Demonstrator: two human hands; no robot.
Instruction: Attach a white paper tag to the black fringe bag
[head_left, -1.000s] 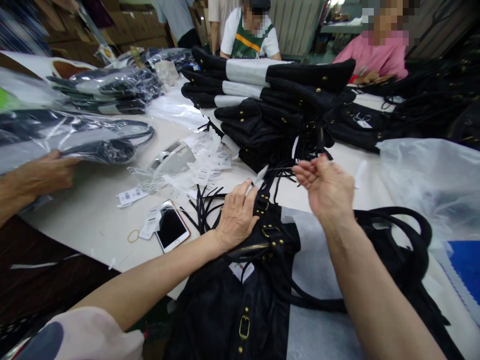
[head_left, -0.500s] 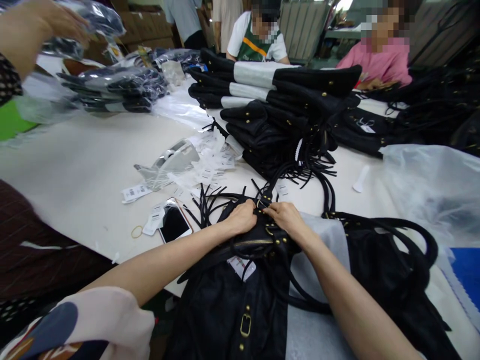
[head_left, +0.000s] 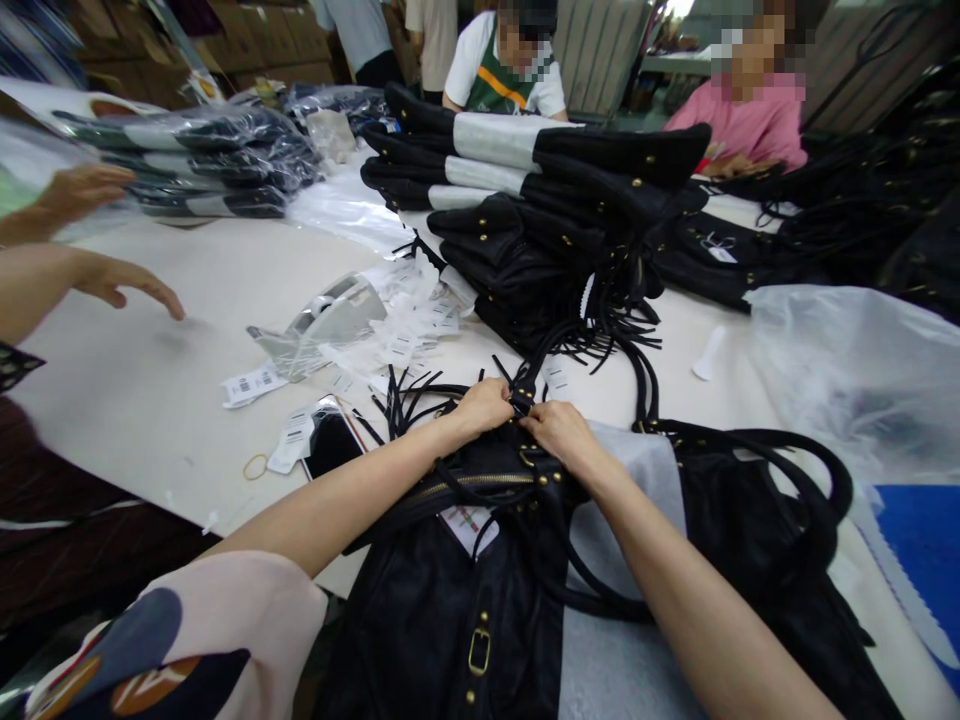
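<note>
"Okay, nearest thing?"

"Black bag point(head_left: 409, 620), lying at the near edge of the table point(head_left: 172, 400). Brass buckle point(head_left: 478, 650) on the camera side, pale sheet point(head_left: 626, 660) right of it."

"Grip?"

"Just past the zipper point(head_left: 472, 482). Left hand point(head_left: 487, 405) and right hand point(head_left: 559, 432) nearly meet at the base of a handle point(head_left: 523, 390), one per side. Fingertips bunched on both, pinching the bag there. Strap or metal ring between them? Too small to tell."

"So bag versus hands?"

"Most of it on the camera side of them; the handle loop arches off beyond."

"Past that?"

"Phone point(head_left: 330, 440) left of the left hand, paper tag point(head_left: 294, 440) overlapping it. Then loose white tags point(head_left: 420, 320), and a co-worker's hand point(head_left: 131, 280), fingers apart, far left. Behind: stack of black bags point(head_left: 525, 240), then a person in pink point(head_left: 761, 125)."
</note>
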